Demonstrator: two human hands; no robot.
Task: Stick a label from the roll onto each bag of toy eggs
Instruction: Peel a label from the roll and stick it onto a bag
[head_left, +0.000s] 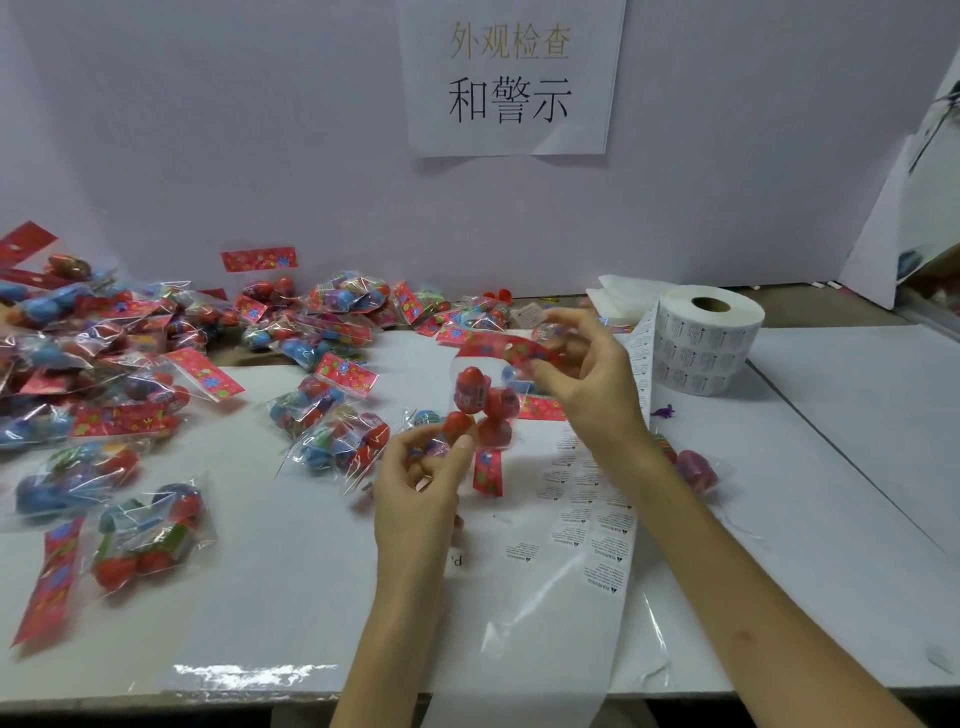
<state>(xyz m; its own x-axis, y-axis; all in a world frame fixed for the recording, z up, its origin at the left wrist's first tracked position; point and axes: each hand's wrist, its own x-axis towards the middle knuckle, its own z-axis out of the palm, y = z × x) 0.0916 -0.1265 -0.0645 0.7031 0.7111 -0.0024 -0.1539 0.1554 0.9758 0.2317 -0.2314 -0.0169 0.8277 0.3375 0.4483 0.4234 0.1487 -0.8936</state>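
Note:
A clear bag of red toy eggs (480, 402) with a red flowered header card hangs above the table's middle. My right hand (587, 379) pinches the bag's red header at the top. My left hand (421, 478) grips the bag's lower end from below, fingers curled round an egg. The white label roll (701, 338) stands at the right rear. Its backing strip (587, 519) runs down the table toward me under my right forearm, with several printed labels on it.
Many more bags of toy eggs (130, 389) are heaped over the left half of the white table (857, 467) and along the back wall. One bag (693, 467) lies to the right of my right forearm. A paper sign (511, 78) hangs on the wall behind.

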